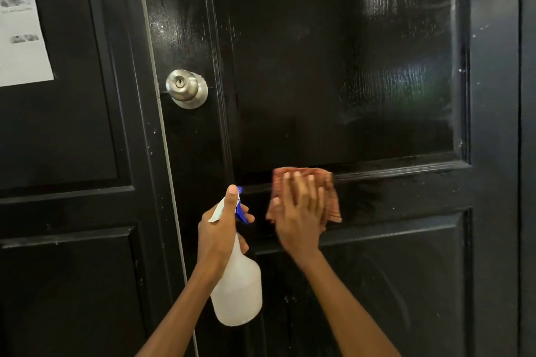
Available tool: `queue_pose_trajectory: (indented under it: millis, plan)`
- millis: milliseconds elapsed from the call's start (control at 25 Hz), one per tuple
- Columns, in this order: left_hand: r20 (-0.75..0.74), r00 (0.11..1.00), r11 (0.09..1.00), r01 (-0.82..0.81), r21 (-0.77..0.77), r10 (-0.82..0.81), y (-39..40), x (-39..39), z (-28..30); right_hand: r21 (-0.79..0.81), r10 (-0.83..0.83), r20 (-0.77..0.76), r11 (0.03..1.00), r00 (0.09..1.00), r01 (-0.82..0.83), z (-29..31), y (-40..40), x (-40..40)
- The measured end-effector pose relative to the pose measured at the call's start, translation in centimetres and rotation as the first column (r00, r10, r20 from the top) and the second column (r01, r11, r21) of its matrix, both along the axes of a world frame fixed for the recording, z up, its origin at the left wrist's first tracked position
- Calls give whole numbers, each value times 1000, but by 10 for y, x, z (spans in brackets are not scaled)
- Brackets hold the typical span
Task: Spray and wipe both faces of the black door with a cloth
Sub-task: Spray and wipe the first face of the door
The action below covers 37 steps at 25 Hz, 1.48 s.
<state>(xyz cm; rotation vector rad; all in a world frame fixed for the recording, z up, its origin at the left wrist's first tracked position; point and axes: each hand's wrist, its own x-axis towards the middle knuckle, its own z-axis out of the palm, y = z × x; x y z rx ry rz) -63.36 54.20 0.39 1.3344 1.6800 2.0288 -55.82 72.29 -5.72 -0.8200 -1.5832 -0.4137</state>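
Here my right hand (pixel 298 211) lies flat against the black door (pixel 319 66), fingers straight and spread, pressing a reddish cloth (pixel 333 200) onto the rail between the upper and lower panels. The cloth sticks out above my fingertips and to the right of my palm; its top edge touches the moulding at the bottom of the upper panel. The hand and cloth are blurred.

My left hand (pixel 220 229) is wrapped around the neck of a white spray bottle (pixel 237 293), thumb up along the back of the head, fingers curled by the blue trigger (pixel 240 210). The bottle hangs upright just left of the cloth hand, nozzle towards the door, close to it; whether it touches I cannot tell.

The upper panel shines with streaky glare on its right half. A round metal knob (pixel 185 87) sits up and left, well apart from both hands. Further left, a paper sheet (pixel 20 32) is stuck on a neighbouring dark panel (pixel 72 124).
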Motion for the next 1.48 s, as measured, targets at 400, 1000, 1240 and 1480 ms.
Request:
queue_pose_trajectory:
  millis: [400, 1000, 1240, 1480]
  plan:
    - [12, 1000, 999, -11, 34, 10, 11, 15, -5, 145, -24, 21, 989, 999, 20, 1, 49, 91]
    - [-39, 993, 994, 107, -15, -107, 55, 76, 8, 56, -161, -61, 985, 985, 165, -5, 110, 182]
    - [-44, 988, 989, 147, -15, -148, 68, 90, 2, -296, -187, -440, 954, 878, 55, 24, 118, 202]
    - [-85, 984, 987, 160, 35, -156, 78, 110, 9, 92, -41, 232, 996, 972, 20, 1, 60, 109]
